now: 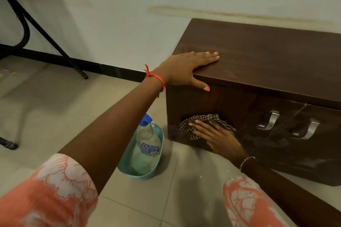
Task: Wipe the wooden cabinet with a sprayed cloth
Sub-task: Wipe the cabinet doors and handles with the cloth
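A low, dark brown wooden cabinet (267, 57) stands on the pale tiled floor (55, 116) against the white wall (129, 14), and its long side runs along that wall toward the right. The left hand (186, 68) lies flat and open on the top of the cabinet at its near left corner, with the thumb hanging down over the front edge; it holds nothing. The right hand (217, 138) has its fingers spread flat and presses a small brown and white checked cloth (206, 123) against the cabinet's front, low down near the left edge. The cloth is bunched up and stretches sideways. Two curved silver metal handles (269, 120) sit to the right on the front. On the floor just beside the cabinet's left corner is a round teal plastic tub (147, 173), and in it stands a clear spray bottle with a blue top (147, 134). Its blue label is too blurry to read. A black metal frame (36, 29) stands far off to the left by the wall.
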